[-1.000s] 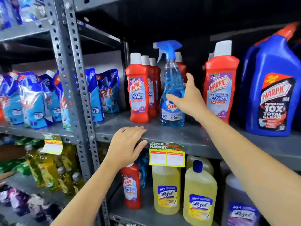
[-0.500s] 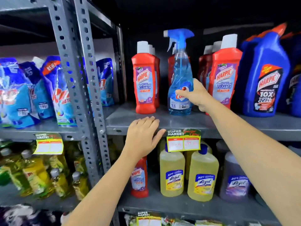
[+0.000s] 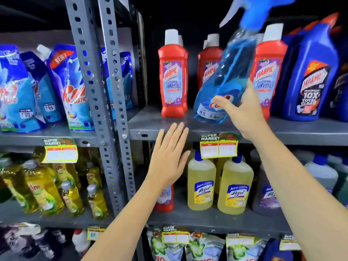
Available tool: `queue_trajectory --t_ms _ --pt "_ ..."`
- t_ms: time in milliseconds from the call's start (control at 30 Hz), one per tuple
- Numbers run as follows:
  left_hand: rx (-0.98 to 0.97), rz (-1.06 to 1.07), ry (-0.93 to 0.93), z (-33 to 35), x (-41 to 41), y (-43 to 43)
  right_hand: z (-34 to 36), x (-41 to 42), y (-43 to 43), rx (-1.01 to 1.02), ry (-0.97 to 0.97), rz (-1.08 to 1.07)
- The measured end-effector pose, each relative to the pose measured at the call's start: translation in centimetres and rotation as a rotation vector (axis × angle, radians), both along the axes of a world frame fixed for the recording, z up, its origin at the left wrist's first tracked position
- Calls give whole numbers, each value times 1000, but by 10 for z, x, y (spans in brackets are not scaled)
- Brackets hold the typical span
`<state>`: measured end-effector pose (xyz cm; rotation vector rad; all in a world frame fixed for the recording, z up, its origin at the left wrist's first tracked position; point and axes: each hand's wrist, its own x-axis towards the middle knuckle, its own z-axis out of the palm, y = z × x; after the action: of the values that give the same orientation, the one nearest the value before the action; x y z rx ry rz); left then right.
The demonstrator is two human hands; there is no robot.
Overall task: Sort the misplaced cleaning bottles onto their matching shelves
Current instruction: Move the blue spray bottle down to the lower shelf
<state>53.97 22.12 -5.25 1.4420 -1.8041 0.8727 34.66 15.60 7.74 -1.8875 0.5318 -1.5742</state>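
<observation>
My right hand [image 3: 244,110] grips the blue spray bottle [image 3: 224,80] around its lower body. The bottle is lifted off the grey upper shelf [image 3: 150,127] and tilted, its trigger head up to the right, blurred by motion. It hangs in front of the red bathroom cleaner bottles [image 3: 173,76]. My left hand [image 3: 168,157] is open, fingers together and pointing up, in front of the shelf's front edge. Partly hidden behind that hand, a lone red bathroom cleaner bottle [image 3: 165,200] stands on the lower shelf beside the yellow floor cleaner bottles [image 3: 201,183].
Big blue toilet cleaner bottles [image 3: 308,76] stand at the right of the upper shelf. A perforated steel upright [image 3: 105,95] splits the rack; left of it are blue detergent pouches [image 3: 71,87] above and yellow dish liquid bottles [image 3: 47,191] below. Price tags [image 3: 218,147] hang from shelf edges.
My right hand closed on the spray bottle, lifted it off the shelf and tipped it toward me. My left hand slid off the shelf edge and opened flat. The view moved closer.
</observation>
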Motion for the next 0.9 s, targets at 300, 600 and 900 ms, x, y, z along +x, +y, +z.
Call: queue_trajectory --t_ms 300,600,900 --pt "361 -93 177 -167 51 42 -173 12 82 430 149 197" --pt "731 45 104 -231 57 48 -280 19 22 550 327 27" --pt "905 168 40 -288 66 54 -323 29 -9 636 394 6"
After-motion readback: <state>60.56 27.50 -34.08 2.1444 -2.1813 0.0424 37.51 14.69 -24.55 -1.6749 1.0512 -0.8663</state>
